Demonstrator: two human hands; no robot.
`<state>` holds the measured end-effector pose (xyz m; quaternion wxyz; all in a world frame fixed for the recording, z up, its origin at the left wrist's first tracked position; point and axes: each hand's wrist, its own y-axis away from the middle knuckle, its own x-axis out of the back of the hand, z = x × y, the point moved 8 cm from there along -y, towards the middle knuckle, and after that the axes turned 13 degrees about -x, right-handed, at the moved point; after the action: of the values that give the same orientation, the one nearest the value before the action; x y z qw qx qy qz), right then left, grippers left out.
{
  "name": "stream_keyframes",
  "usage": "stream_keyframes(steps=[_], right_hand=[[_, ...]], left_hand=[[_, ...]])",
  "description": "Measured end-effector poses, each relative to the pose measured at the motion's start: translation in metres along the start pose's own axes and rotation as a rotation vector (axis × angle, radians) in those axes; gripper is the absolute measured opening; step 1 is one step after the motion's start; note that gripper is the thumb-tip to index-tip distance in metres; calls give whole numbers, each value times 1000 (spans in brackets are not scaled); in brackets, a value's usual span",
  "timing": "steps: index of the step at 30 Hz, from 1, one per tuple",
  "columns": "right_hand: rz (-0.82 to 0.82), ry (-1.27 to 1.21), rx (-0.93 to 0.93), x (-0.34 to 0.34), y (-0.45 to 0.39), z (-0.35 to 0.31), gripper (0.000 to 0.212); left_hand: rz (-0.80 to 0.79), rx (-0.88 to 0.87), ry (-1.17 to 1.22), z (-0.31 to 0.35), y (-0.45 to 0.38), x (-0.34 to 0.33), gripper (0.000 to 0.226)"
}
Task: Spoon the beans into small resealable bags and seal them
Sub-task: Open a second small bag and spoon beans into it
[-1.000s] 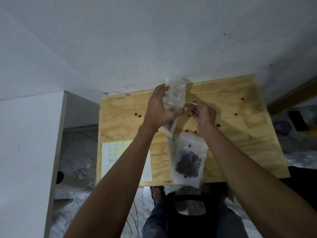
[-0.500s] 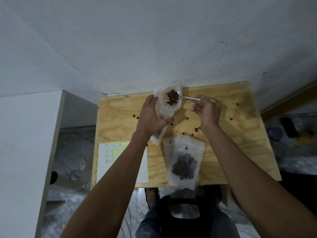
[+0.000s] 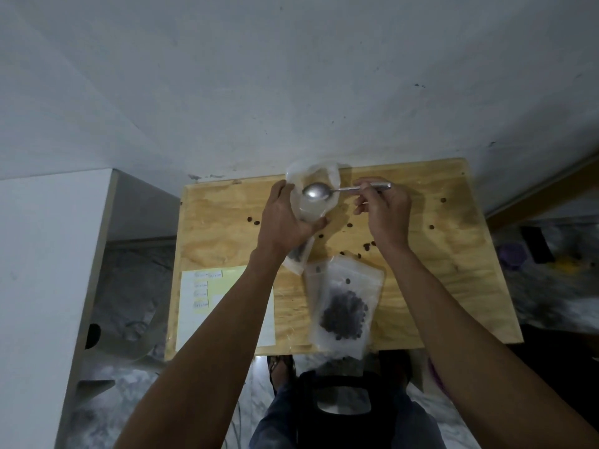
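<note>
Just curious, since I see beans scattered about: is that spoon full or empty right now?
Empty. The spoon shows a bare shiny bowl over the open mouth of the small bag.

One head-worn wide-angle view looks steeply down, close over the counter (image 3: 227, 222) at frame centre, facing a wall (image 3: 291, 76).

A pale plywood bench (image 3: 437, 280) carries a clear resealable bag of dark beans (image 3: 345, 307), a yellow-and-white paper sheet (image 3: 207, 306) left of that bag, and loose dark beans (image 3: 350, 225) scattered beyond it.

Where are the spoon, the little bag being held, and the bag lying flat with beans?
spoon (image 3: 315, 191), head view, bowl.
held bag (image 3: 311, 211), head view, clear wall.
flat bag (image 3: 344, 314), head view, bean pile inside.
</note>
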<state>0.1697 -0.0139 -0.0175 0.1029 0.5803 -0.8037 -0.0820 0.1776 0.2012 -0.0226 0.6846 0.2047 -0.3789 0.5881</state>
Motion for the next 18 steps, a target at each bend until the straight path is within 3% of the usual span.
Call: stream_keyframes(steps=[4,9,13,18], right_hand=[[105,74,30,5,-4,3,21],[67,267,34,-7,-8,23,27],[64,292,95,-12,-4,30,28],[93,159,-54,-6,-3,62,27]], left_hand=[[18,-27,-8,1,1,2,97],[28,-55,-27,9,1,1,98],[42,-84,-9,16,-2,3,94],[82,-126,1,26,-8,5,86]])
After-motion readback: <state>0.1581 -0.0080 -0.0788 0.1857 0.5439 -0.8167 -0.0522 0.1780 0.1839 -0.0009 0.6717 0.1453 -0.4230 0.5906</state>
